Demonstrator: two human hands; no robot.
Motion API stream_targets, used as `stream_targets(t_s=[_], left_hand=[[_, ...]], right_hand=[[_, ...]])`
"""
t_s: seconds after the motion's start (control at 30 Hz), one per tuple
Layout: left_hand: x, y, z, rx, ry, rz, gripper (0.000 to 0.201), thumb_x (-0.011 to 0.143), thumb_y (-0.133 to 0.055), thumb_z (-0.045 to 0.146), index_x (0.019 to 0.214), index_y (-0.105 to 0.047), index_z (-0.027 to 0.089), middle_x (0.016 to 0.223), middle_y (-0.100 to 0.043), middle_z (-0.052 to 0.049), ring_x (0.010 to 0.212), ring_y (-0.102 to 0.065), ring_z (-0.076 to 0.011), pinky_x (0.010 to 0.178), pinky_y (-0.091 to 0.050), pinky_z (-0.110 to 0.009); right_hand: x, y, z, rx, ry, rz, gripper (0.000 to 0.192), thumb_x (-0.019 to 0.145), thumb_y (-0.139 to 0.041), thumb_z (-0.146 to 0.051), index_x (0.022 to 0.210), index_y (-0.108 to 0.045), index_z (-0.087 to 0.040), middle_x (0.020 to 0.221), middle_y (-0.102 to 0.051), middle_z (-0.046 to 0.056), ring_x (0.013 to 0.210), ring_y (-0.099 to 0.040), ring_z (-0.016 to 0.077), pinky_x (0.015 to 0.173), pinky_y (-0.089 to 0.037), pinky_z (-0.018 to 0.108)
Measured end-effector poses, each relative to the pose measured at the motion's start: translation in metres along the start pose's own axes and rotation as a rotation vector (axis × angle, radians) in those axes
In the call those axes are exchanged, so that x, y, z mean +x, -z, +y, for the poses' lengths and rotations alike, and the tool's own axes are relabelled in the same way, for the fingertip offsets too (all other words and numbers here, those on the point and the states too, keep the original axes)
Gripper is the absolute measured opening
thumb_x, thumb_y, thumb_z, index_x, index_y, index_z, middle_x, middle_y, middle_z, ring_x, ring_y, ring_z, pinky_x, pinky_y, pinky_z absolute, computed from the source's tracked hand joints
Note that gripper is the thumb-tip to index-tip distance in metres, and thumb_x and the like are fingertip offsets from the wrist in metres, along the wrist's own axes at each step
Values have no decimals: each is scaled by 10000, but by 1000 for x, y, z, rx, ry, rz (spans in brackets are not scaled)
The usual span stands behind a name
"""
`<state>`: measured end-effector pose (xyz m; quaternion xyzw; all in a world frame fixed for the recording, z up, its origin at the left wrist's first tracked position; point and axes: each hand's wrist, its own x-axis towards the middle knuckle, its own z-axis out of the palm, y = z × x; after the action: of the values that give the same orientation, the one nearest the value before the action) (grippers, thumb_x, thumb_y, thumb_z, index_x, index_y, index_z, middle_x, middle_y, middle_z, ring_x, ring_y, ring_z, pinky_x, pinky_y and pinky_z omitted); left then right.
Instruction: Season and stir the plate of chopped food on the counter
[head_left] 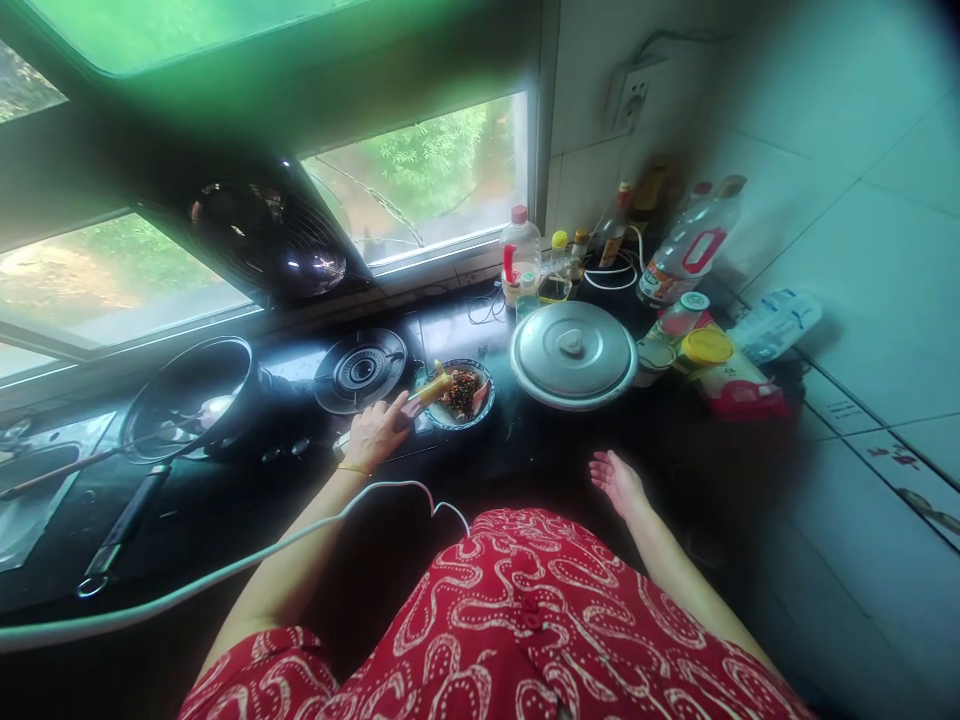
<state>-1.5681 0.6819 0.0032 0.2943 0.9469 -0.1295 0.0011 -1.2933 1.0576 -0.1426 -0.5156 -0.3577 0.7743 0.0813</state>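
A dark worktop (517,440) is stretching below the window, carrying the cookware. A wide, long-handled black pan (169,385) is standing toward its left end, and a lidded metal pot (577,370) is sitting toward the right. The round burner (364,370) is lying between them, with a patterned bowl (469,426) standing just beside it on the pot's side. The left hand (373,435) is reaching in front of the burner, its grip wrapping around a long tool, whose exact kind I cannot tell. The right hand (619,485) is hovering in front of the pot, apart from it, its grip loose and fingers extending. The tool (427,392) is tilting toward the bowl, its yellowish end reaching over the near-left rim; whether it is touching the dark, red-flecked food (469,388) inside is unclear.
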Motion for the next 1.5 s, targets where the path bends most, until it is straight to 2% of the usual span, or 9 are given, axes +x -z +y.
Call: stream_targets(t_s=[0.23, 0.43, 0.57, 0.77, 0.97, 1.07, 1.17, 1.33, 1.5], left_hand=[[-15, -8, 1, -135, 108, 24, 723, 905, -556, 455, 1567, -393, 215, 1141, -630, -150, 981, -639, -309, 759, -481, -359], [-27, 1, 18, -746, 244, 132, 855, 787, -700, 460, 1553, -395, 230, 1190, -635, -99, 1077, -644, -267, 920, -514, -379], [-35, 16, 53, -1274, 260, 164, 978, 701, -768, 424, 1560, -359, 200, 1049, -675, -59, 917, -679, -215, 879, -541, -378], [-35, 39, 123, -1664, 34, 34, 1007, 614, -849, 414, 1513, -423, 257, 1179, -684, -91, 1090, -673, -265, 983, -530, -418], [-12, 66, 167, -1785, -35, -91, 990, 638, -844, 475, 1504, -419, 252, 1159, -695, -85, 1074, -683, -269, 950, -555, -401], [-1, 81, 185, -1780, -75, -143, 1013, 639, -841, 509, 1514, -415, 231, 1136, -697, -93, 1059, -685, -282, 900, -575, -389], [19, 104, 208, -1772, -166, -163, 1002, 682, -809, 539, 1535, -391, 218, 1097, -705, -97, 1028, -688, -284, 863, -586, -379], [109, 183, 270, -1709, -481, 38, 1009, 700, -818, 524, 1547, -369, 211, 1184, -671, -118, 1023, -686, -281, 870, -592, -402], [205, 240, 301, -1620, -498, 374, 1020, 795, -743, 530, 1614, -184, 293, 1319, -612, -120, 1184, -642, -258, 953, -571, -420]], right_hand=[[-27, -28, -23, -199, 170, -101, 182, 806, -735, -310, 846, -729, -133, 728, -705, 55, 610, -616, 102, 560, -498, 194], [-61, -82, -52, -388, 432, -246, 286, 781, -716, -424, 843, -758, -148, 740, -711, 61, 677, -643, 139, 674, -534, 251], [-94, -147, -86, -571, 739, -564, 367, 837, -671, -479, 1026, -759, -177, 920, -752, 68, 871, -694, 207, 889, -559, 365], [-129, -233, -126, -346, 783, -974, 934, 750, -788, -492, 1545, -382, -214, 1317, -655, 105, 1136, -659, 240, 972, -561, 387], [-131, -208, -165, -587, 1437, -658, 395, 952, -556, -397, 1304, -609, -225, 1349, -621, 96, 1284, -563, 233, 1155, -422, 412], [-123, -186, -185, -643, 1524, -575, 359, 972, -514, -426, 1224, -634, -200, 1261, -651, 117, 1228, -594, 249, 1125, -443, 420], [-115, -168, -220, -539, 1412, -635, 424, 963, -526, -502, 1250, -608, -202, 1250, -642, 110, 1149, -628, 245, 1045, -508, 407], [-114, -152, -337, -459, 1148, -894, 641, 919, -622, -589, 1408, -451, -212, 1184, -637, 92, 1026, -659, 207, 909, -583, 364], [-69, -160, -478, -462, 1303, -785, 611, 953, -625, -488, 1418, -397, -164, 1160, -598, 55, 1080, -649, 176, 978, -541, 350]])
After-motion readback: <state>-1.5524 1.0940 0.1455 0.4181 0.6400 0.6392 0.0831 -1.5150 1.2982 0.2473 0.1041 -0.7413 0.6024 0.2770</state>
